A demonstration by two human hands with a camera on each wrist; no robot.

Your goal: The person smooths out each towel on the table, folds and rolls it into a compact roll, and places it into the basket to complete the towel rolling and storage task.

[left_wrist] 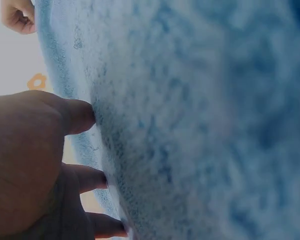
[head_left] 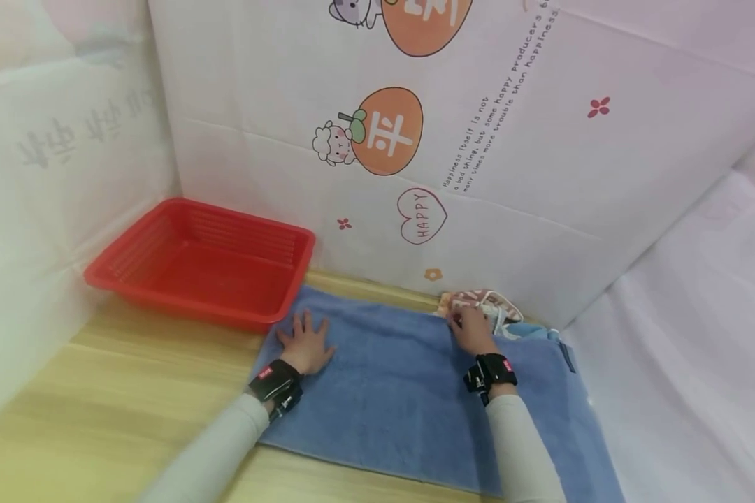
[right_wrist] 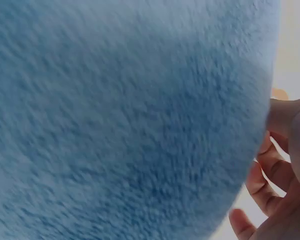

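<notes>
Towel right of basket, spread; laying-out looks mostly done, slight creases left. Left hand splayed on basket-side end; right hand at far edge, farther from basket, can't tell if pinching.

"How does the left hand lie?"
"Palm down, fingers spread, the left arm pointing between one and two o'clock."
"And the right hand?"
"Fingers bent, right arm aimed at eleven; whether they grip, I can't tell."
</notes>
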